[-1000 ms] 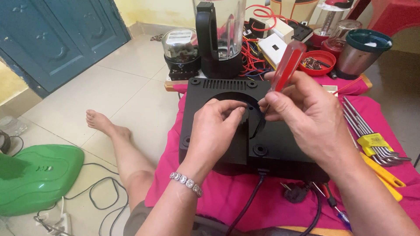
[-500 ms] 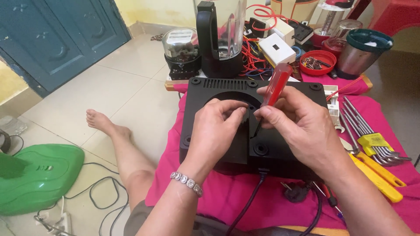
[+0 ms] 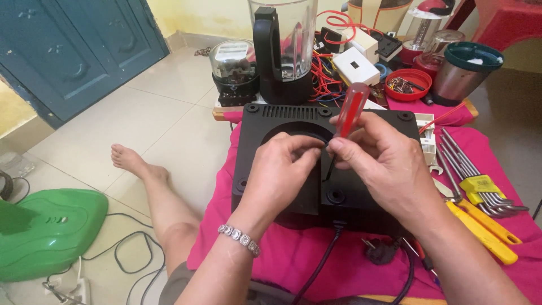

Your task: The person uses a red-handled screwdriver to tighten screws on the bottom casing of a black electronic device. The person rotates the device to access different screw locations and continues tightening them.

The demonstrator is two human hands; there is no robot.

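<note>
Screwdriver (image 3: 349, 110): translucent red handle, long axis near upright, handle end tilted slightly up and away toward the far right, working end pointing down into the black appliance base (image 3: 293, 121). Shaft and tip hidden behind the fingers. Located over the round recess in the middle of the base.

Right hand (image 3: 389, 166): fingers clenched around the lower part of the red handle, thumb and forefinger pinching near where the shaft begins.

Left hand (image 3: 279, 178): fingertips bent and pressed at the rim of the round recess, just beside the right hand's fingertips; whether something small is pinched there cannot be told. Beaded bracelet (image 3: 240, 238) on the wrist.

Black appliance base: rectangular, ribbed vent slots along the far edge, round feet at the corners, black power cord (image 3: 316, 271) leaving the near side. Resting on a pink cloth (image 3: 271, 260) spread over a low tabletop.

To the right on the cloth: set of hex keys (image 3: 477, 181) in a yellow holder, yellow-handled tool (image 3: 485, 229). Behind the base: clear jug with black handle (image 3: 282, 45), red wires (image 3: 322, 79), white switch box (image 3: 355, 65), red bowl of small parts (image 3: 411, 85), steel jar with green lid (image 3: 466, 70).

On the tiled floor to the left: bare foot (image 3: 130, 161), green plastic housing (image 3: 48, 231).
</note>
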